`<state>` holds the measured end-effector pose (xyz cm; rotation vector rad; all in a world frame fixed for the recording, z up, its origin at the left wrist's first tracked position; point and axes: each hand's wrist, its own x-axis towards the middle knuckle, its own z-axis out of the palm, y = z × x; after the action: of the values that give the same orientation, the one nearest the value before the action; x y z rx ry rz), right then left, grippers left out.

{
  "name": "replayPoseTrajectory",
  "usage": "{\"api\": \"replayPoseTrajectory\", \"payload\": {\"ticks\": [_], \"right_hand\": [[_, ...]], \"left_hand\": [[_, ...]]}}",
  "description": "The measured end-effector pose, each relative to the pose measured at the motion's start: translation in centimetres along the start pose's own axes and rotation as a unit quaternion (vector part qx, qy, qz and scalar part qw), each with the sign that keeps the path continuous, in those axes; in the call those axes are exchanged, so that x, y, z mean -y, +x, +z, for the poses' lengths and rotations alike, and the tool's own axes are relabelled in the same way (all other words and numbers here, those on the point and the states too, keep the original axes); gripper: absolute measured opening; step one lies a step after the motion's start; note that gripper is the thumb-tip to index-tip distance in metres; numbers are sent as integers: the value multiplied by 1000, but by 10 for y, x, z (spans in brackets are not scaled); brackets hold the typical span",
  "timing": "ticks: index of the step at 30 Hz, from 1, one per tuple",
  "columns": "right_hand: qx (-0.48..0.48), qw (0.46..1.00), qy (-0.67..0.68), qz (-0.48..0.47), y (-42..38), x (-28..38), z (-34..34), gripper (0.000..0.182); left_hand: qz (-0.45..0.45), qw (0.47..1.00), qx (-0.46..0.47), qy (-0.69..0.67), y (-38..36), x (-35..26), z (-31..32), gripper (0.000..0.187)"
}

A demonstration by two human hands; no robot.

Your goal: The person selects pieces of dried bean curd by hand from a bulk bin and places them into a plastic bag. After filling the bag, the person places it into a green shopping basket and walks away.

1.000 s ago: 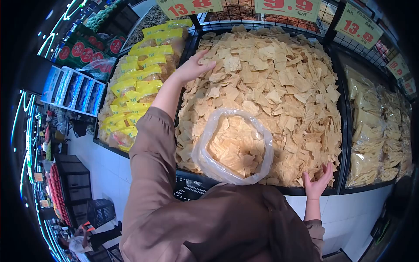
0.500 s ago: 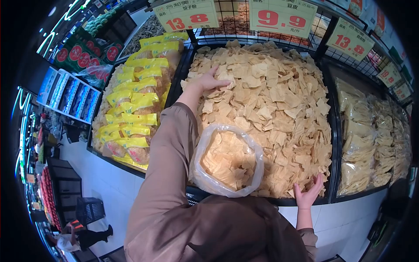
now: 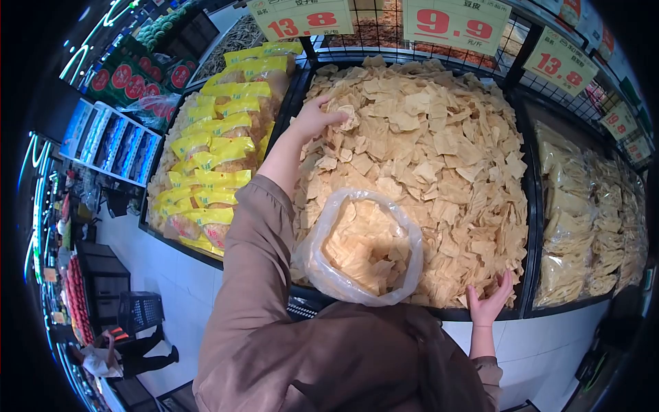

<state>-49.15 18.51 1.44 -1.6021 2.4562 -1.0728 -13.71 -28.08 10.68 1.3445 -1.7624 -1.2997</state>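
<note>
A wide black bin is heaped with flat, pale-tan pieces of dried tofu skin. At the heap's far left, my left hand is closed around a few pieces, which stick out past its fingertips. An open clear plastic bag, part filled with the same pieces, rests at the near side of the heap against my body. Its rim is spread in a ring. My right hand lies at the bin's near right edge, fingers apart and holding nothing, by the loose pieces.
Yellow-topped packets fill the bin on the left. Bagged dried sticks stand in the bin on the right. Price signs hang from a wire rack behind. A person is in the aisle at lower left.
My left hand has closed on some tofu skin pieces and drawn slightly left. My right hand stays open at the bin's edge. The view has shifted a little.
</note>
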Motion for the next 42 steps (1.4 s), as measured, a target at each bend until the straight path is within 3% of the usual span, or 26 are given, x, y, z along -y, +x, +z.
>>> {"api": "replayPoseTrajectory", "payload": {"ticks": [3, 4, 9, 11, 13, 15, 17, 18, 19, 21, 27, 28, 35, 38, 40, 41, 42], "right_hand": [[1, 1000, 8, 8, 0, -1, 0, 95], [0, 1000, 8, 10, 0, 0, 0, 96], [-1, 1000, 1, 14, 0, -1, 1, 96], [3, 1000, 6, 15, 1, 1, 0, 95], [8, 1000, -3, 16, 0, -2, 1, 95], [-7, 1000, -4, 0, 0, -3, 3, 95], [-7, 1000, -5, 0, -1, -4, 3, 95], [-4, 1000, -1, 2, -1, -5, 4, 96], [-2, 1000, 2, 3, -2, -5, 4, 97], [-5, 1000, -4, 2, -2, -5, 3, 96], [-9, 1000, -2, 2, -2, -5, 4, 95], [-11, 1000, 3, 0, -2, -6, 4, 95], [-18, 997, -58, -53, -3, -7, -1, 97], [-38, 990, -99, -88, 12, 28, -2, 84], [-46, 986, -120, -103, 28, 71, 1, 76], [29, 997, 70, -1, 37, 95, 2, 71], [104, 956, 255, 103, 45, 117, 3, 65]], "left_hand": [[43, 997, -1, -60, -13, -14, -8, 52], [13, 998, 6, -68, -16, -19, -13, 49], [37, 993, 48, -99, -43, -58, -18, 50], [103, 980, 141, -92, -64, -84, -15, 52], [95, 975, 174, -101, -87, -111, -7, 50], [212, 924, 317, 10, -101, -126, -1, 49], [247, 887, 389, 20, -119, -136, 17, 51], [183, 873, 451, 43, -125, -133, 21, 54], [238, 834, 496, 35, -127, -126, 32, 55], [197, 791, 565, 130, -140, -125, 40, 53], [251, 742, 540, 307, -162, -85, 56, 52], [260, 735, 539, 318, -163, -86, 54, 61], [250, 785, 505, 258, -177, -104, 35, 77], [256, 841, 408, 246, -192, -98, 24, 66], [268, 893, 201, 302, -199, -88, 16, 43], [266, 894, 198, 300, -199, -84, 13, 43], [214, 904, 199, 311, -196, -80, 11, 34]]}}
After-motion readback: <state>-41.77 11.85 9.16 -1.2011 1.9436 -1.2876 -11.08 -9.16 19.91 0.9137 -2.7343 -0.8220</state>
